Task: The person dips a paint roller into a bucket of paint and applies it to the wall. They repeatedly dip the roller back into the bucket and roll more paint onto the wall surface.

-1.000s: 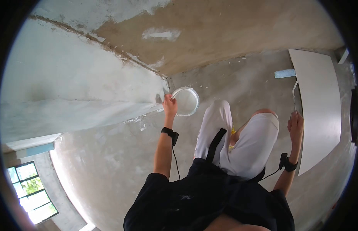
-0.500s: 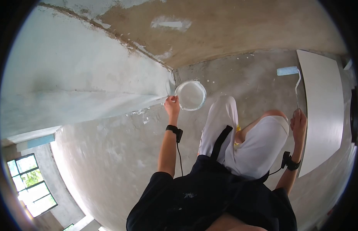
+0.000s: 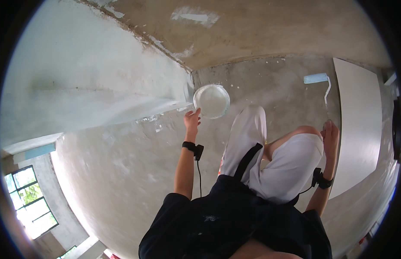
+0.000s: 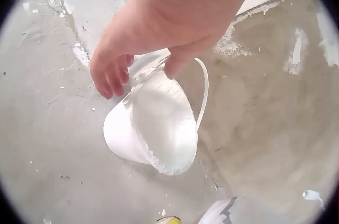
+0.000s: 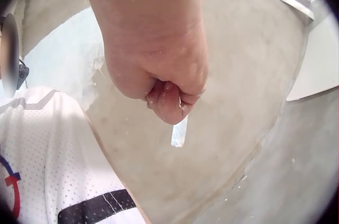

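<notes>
A white bucket point(image 3: 211, 101) with a paint-crusted rim stands on the floor by the wall corner. The left hand point(image 3: 192, 122) is at its near-left rim, fingers loosely spread. In the left wrist view the thumb of the left hand point(image 4: 153, 33) reaches the rim of the bucket point(image 4: 164, 123), with the other fingers outside it; contact is unclear. The right hand point(image 3: 330, 134) grips the handle of a paint roller, its pale blue sleeve point(image 3: 315, 78) held out ahead. In the right wrist view the fist point(image 5: 167, 81) partly hides the roller point(image 5: 179, 133).
A large white board point(image 3: 360, 125) lies right of the right hand. The person's bent knees point(image 3: 252, 116) are between the hands. Left of the bucket is a whitish wall point(image 3: 118, 73); a brown patched wall point(image 3: 261, 30) rises beyond it. A window point(image 3: 32, 198) is at lower left.
The left hand's fingers have loosened and spread at the bucket's rim. The roller has swung out from the board's edge and shifted slightly left with the right hand. The head view has shifted.
</notes>
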Demonstrator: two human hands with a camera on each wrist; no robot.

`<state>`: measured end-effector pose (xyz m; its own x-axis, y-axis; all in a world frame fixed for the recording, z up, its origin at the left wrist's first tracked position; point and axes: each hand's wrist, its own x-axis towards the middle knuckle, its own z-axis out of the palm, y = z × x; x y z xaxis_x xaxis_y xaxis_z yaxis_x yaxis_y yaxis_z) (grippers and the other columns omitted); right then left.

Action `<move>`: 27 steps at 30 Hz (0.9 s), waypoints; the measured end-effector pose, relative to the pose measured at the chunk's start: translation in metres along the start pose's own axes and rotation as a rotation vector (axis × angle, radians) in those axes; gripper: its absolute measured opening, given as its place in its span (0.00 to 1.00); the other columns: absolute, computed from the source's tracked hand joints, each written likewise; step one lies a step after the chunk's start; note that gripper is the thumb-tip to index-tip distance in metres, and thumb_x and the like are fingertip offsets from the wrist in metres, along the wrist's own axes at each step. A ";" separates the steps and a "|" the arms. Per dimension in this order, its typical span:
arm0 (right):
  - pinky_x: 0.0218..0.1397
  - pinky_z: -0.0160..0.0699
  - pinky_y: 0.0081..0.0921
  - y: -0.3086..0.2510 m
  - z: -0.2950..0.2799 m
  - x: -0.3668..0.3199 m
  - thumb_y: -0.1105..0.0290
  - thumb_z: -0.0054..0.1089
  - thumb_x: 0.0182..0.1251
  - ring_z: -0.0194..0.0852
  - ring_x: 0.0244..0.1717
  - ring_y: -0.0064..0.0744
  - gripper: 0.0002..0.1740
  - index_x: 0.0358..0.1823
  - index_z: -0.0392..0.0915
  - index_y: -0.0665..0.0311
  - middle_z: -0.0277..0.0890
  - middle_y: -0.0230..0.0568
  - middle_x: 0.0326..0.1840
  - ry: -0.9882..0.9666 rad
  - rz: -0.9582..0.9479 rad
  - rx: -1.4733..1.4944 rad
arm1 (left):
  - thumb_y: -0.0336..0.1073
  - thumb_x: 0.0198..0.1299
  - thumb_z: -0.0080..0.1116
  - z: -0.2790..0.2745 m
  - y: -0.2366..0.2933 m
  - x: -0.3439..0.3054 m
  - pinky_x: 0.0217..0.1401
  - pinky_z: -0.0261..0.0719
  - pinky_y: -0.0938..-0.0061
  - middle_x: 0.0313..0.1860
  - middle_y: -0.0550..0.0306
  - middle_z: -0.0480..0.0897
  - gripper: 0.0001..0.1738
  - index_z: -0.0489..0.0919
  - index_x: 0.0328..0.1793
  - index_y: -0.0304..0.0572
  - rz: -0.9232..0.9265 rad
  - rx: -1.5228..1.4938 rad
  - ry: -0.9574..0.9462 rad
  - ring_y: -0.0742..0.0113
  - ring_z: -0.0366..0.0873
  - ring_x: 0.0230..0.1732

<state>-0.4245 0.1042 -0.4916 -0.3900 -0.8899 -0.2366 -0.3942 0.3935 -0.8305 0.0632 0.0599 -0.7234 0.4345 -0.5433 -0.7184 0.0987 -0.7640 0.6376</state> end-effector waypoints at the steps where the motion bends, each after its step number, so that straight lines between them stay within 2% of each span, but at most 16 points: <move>1: 0.13 0.41 0.15 0.001 0.001 0.001 0.62 0.40 0.71 0.42 0.13 0.10 0.17 0.22 0.58 0.59 0.47 0.22 0.15 -0.043 0.038 0.045 | 0.46 0.46 0.68 -0.001 0.001 -0.005 0.31 0.77 0.72 0.42 0.52 0.77 0.39 0.65 0.58 0.31 0.002 -0.006 0.001 0.66 0.77 0.36; 4: 0.12 0.41 0.15 -0.005 0.009 0.004 0.62 0.40 0.71 0.43 0.12 0.10 0.17 0.22 0.58 0.59 0.47 0.21 0.15 -0.146 0.111 0.138 | 0.45 0.47 0.67 -0.008 -0.009 -0.014 0.32 0.76 0.73 0.42 0.52 0.77 0.37 0.65 0.58 0.31 0.059 0.063 0.090 0.67 0.77 0.36; 6: 0.12 0.41 0.15 -0.009 0.015 0.003 0.62 0.40 0.71 0.43 0.12 0.10 0.17 0.22 0.59 0.59 0.47 0.21 0.14 -0.214 0.153 0.178 | 0.44 0.50 0.64 -0.022 -0.024 -0.023 0.33 0.75 0.75 0.41 0.53 0.77 0.34 0.66 0.58 0.31 0.320 0.167 0.145 0.68 0.77 0.36; 7: 0.12 0.41 0.15 -0.006 0.022 0.005 0.62 0.40 0.71 0.43 0.12 0.10 0.17 0.22 0.59 0.59 0.47 0.21 0.14 -0.252 0.135 0.171 | 0.44 0.50 0.64 -0.025 -0.020 -0.039 0.33 0.75 0.75 0.41 0.53 0.77 0.34 0.66 0.58 0.31 0.306 0.162 0.155 0.68 0.77 0.36; 9: 0.12 0.41 0.15 -0.001 0.046 0.014 0.62 0.41 0.71 0.43 0.12 0.10 0.17 0.22 0.59 0.59 0.48 0.21 0.14 -0.319 0.127 0.154 | 0.43 0.54 0.60 -0.032 0.004 -0.071 0.34 0.75 0.76 0.41 0.53 0.78 0.29 0.67 0.57 0.31 0.205 0.091 -0.011 0.69 0.77 0.36; 10: 0.12 0.41 0.15 0.001 0.062 0.023 0.62 0.41 0.71 0.43 0.12 0.10 0.17 0.22 0.59 0.58 0.48 0.21 0.14 -0.377 0.099 0.110 | 0.43 0.54 0.60 -0.034 -0.006 -0.060 0.34 0.75 0.76 0.41 0.53 0.78 0.29 0.67 0.57 0.31 0.191 0.081 0.007 0.69 0.77 0.36; 12: 0.12 0.42 0.16 0.006 0.090 0.033 0.62 0.41 0.71 0.44 0.12 0.10 0.17 0.22 0.59 0.58 0.48 0.21 0.14 -0.464 0.062 0.051 | 0.42 0.58 0.54 -0.037 -0.026 -0.050 0.35 0.75 0.75 0.41 0.53 0.79 0.24 0.69 0.55 0.32 0.095 0.047 -0.075 0.68 0.77 0.36; 13: 0.13 0.42 0.16 0.009 0.105 0.040 0.62 0.41 0.71 0.44 0.12 0.11 0.17 0.22 0.59 0.58 0.48 0.21 0.14 -0.524 0.113 0.091 | 0.42 0.58 0.54 -0.039 -0.033 -0.049 0.35 0.75 0.75 0.41 0.53 0.79 0.24 0.69 0.55 0.32 0.088 0.028 -0.056 0.68 0.77 0.36; 15: 0.13 0.42 0.16 0.005 0.130 0.051 0.62 0.41 0.71 0.44 0.13 0.11 0.16 0.23 0.59 0.57 0.48 0.21 0.14 -0.598 0.160 0.119 | 0.41 0.61 0.50 -0.040 -0.040 -0.054 0.37 0.75 0.75 0.42 0.53 0.80 0.21 0.70 0.55 0.33 0.047 -0.011 -0.142 0.68 0.78 0.37; 17: 0.14 0.41 0.16 0.000 0.149 0.050 0.61 0.40 0.71 0.43 0.13 0.11 0.16 0.24 0.58 0.57 0.47 0.20 0.15 -0.758 0.268 0.219 | 0.41 0.62 0.49 -0.043 -0.044 -0.064 0.38 0.75 0.75 0.42 0.53 0.80 0.20 0.70 0.55 0.34 0.077 -0.062 -0.131 0.68 0.78 0.38; 22: 0.14 0.40 0.15 -0.001 0.201 0.050 0.60 0.40 0.72 0.42 0.13 0.11 0.16 0.24 0.57 0.56 0.46 0.20 0.15 -0.933 0.353 0.251 | 0.41 0.63 0.48 -0.066 -0.021 -0.098 0.42 0.74 0.74 0.44 0.53 0.79 0.20 0.69 0.56 0.34 0.183 -0.046 -0.037 0.67 0.78 0.41; 24: 0.13 0.40 0.15 -0.004 0.215 0.043 0.60 0.40 0.72 0.42 0.13 0.11 0.16 0.24 0.57 0.56 0.46 0.20 0.15 -0.977 0.365 0.266 | 0.41 0.63 0.47 -0.074 -0.019 -0.121 0.48 0.73 0.69 0.47 0.46 0.78 0.22 0.68 0.57 0.33 0.360 0.185 0.049 0.60 0.77 0.45; 25: 0.13 0.38 0.15 -0.003 0.225 0.040 0.60 0.39 0.72 0.41 0.13 0.11 0.17 0.23 0.56 0.56 0.45 0.20 0.15 -0.994 0.400 0.256 | 0.41 0.63 0.47 -0.075 -0.017 -0.132 0.48 0.73 0.69 0.47 0.46 0.78 0.22 0.68 0.57 0.33 0.358 0.176 0.059 0.60 0.77 0.45; 27: 0.13 0.37 0.15 0.004 0.244 0.039 0.60 0.39 0.72 0.41 0.13 0.10 0.17 0.23 0.55 0.55 0.44 0.20 0.15 -1.022 0.424 0.230 | 0.38 0.61 0.47 -0.076 -0.016 -0.153 0.56 0.69 0.62 0.50 0.38 0.75 0.23 0.66 0.58 0.29 0.536 0.428 0.175 0.45 0.73 0.51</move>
<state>-0.2382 0.0146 -0.6279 0.4495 -0.5071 -0.7354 -0.1882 0.7510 -0.6329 0.0634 0.1815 -0.6024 0.4659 -0.8465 -0.2575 -0.5141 -0.4958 0.6999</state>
